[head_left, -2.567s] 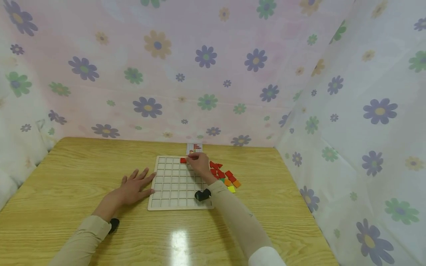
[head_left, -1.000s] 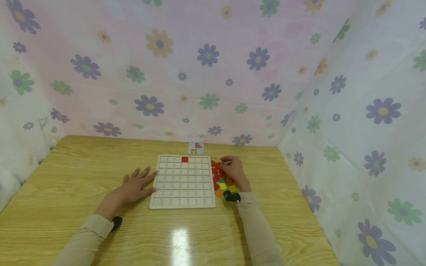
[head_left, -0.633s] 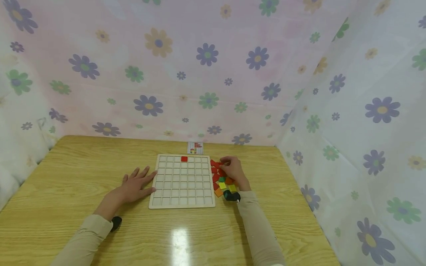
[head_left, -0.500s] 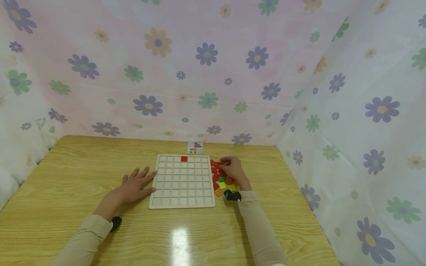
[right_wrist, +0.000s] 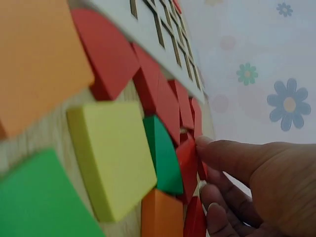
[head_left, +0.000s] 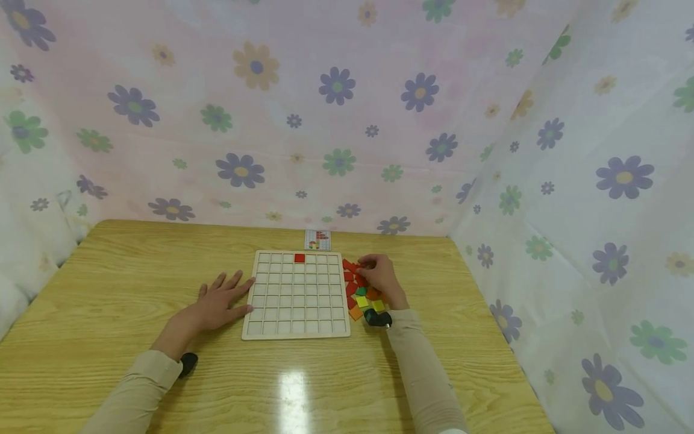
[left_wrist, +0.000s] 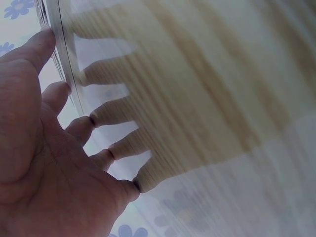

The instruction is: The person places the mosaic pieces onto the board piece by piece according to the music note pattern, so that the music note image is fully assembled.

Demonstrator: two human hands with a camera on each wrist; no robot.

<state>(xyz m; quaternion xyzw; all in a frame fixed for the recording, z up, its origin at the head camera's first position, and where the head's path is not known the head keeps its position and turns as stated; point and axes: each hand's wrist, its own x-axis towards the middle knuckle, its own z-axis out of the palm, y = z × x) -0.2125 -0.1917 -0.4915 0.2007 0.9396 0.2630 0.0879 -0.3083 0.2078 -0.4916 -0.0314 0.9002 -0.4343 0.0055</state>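
A square wooden grid board (head_left: 293, 336) lies in the middle of the table, with one red square block (head_left: 300, 258) in its top row. My left hand (head_left: 219, 304) lies spread with straight fingers at the board's left edge; the left wrist view shows the thumb (left_wrist: 42, 47) against that edge. To the right of the board my right hand (head_left: 381, 278) reaches into a pile of coloured blocks. Thumb and fingers pinch a red block (right_wrist: 202, 169) there, partly hidden by the hand. Around it lie several red blocks, a green quarter-round block (right_wrist: 165, 160) and a yellow block (right_wrist: 121, 158).
A small printed card (head_left: 317, 239) with a coloured pattern lies behind the board. Orange blocks (head_left: 355, 313) lie at the near side of the pile. Flower-patterned cloth (head_left: 336, 132) stands along the back and sides of the wooden table (head_left: 162, 259).
The right hand has left the board's top row, where the red square block stays, and moved right to the pile. Over the last second it has held still there. The left hand has not moved.
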